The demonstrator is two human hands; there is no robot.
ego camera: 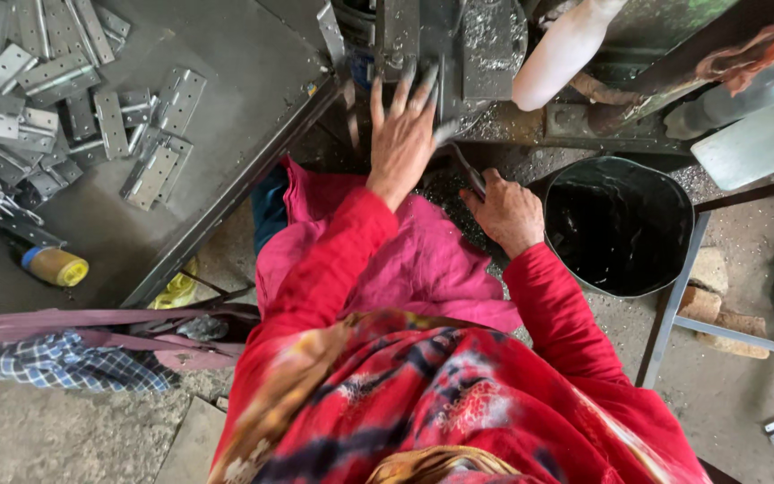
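Observation:
My left hand (401,134) reaches forward with fingers spread and blurred, close to the grey metal machine (445,45) ahead of me; nothing shows in it. My right hand (505,211) is closed around a dark bent metal handle (463,166) that runs up toward the machine. Both arms are in red sleeves, and pink cloth (405,260) lies over my lap beneath them. Metal chips lie scattered around the machine base (530,130).
A steel table (235,108) at left carries a heap of perforated metal brackets (64,99) and a yellow-capped roll (55,266). A black bucket (618,224) stands at right, beside a metal frame (674,296). A white handle (562,49) and a plastic bottle (745,94) sit behind it.

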